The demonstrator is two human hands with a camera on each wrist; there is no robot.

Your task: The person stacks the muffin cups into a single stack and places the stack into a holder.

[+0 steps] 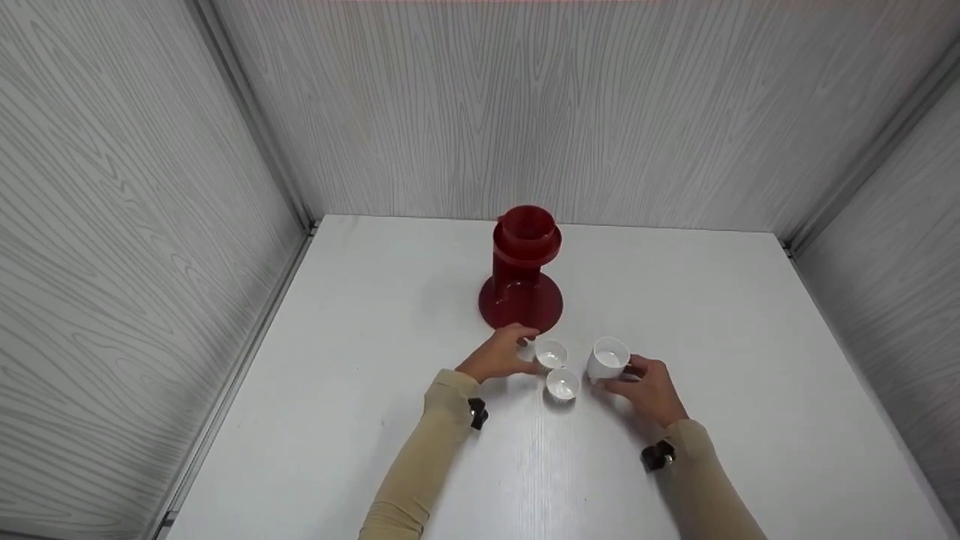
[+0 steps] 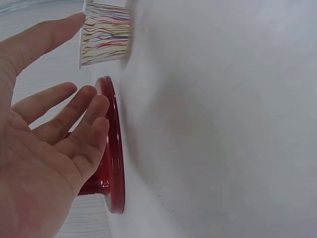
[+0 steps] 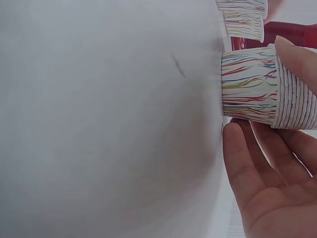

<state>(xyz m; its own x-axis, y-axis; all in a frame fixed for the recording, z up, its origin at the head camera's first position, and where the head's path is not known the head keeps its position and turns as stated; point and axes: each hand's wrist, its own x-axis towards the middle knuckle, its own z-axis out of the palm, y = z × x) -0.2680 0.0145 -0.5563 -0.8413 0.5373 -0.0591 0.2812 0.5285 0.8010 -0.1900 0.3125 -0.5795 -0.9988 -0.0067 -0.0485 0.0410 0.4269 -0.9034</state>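
Observation:
My right hand holds a stack of paper cups, white with wavy coloured lines, with thumb and fingers on opposite sides. The stack stands on the white table, its nested rims facing up. To its left are two single paper cups, a rear one and a nearer one, side by side. My left hand is spread beside the rear cup; in the left wrist view its thumb tip is right at the rim of a striped cup, while the other fingers are loosely bent around nothing.
Behind the cups stands a red plastic stand with a round base and a cup-shaped top; its base is close past my left fingers. Grey wood-grain panels enclose the white table at the back and sides.

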